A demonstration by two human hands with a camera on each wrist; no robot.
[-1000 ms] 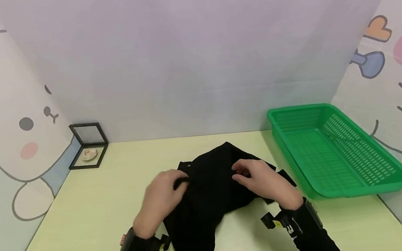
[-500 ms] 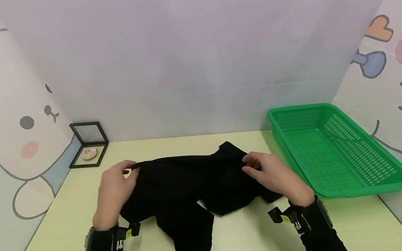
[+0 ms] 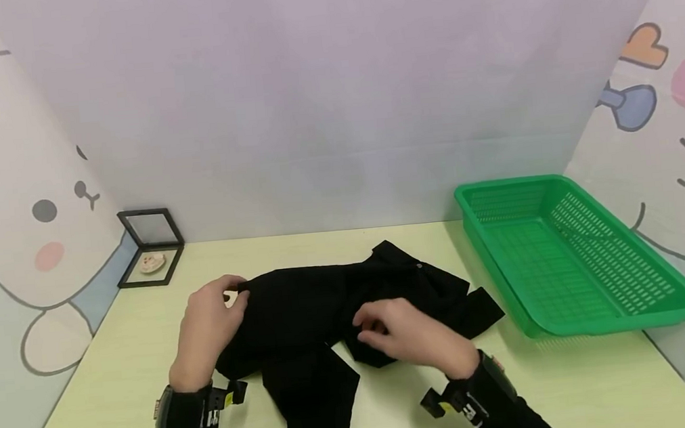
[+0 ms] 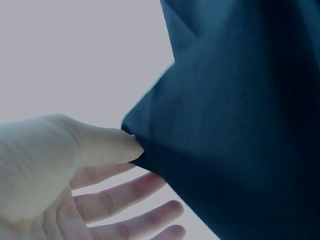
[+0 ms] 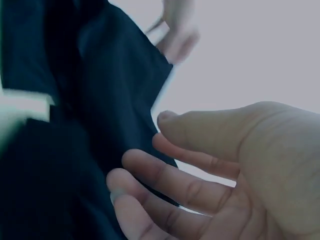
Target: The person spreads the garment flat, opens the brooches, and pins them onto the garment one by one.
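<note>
A black garment (image 3: 301, 306) lay rumpled on the pale yellow bench (image 3: 113, 390), spread sideways in front of the person, with one long part running toward the person and out past the bottom edge of the head view. The left hand (image 3: 210, 324) was at the garment's left end, pinching a corner of it between thumb and forefinger; in the left wrist view the other fingers stretched out loosely below that corner, slightly apart from one another. The right hand (image 3: 411, 334) was over the lower middle of the garment, its fingers loosely bent and its thumb standing clear of most of them. The right wrist view showed the fingertips in front of the dark cloth, but whether they touched it could not be told. Both arms wore black sleeves, with a dark band (image 3: 164, 413) around the left wrist.

A small pale dot (image 3: 419, 266) showed on the upper right part of the garment. Its right end lay near a green basket (image 3: 621, 323), which stood on the right side of the bench. At the far left corner an open black-framed case (image 3: 162, 246) held a small pale object (image 3: 152, 262).
</note>
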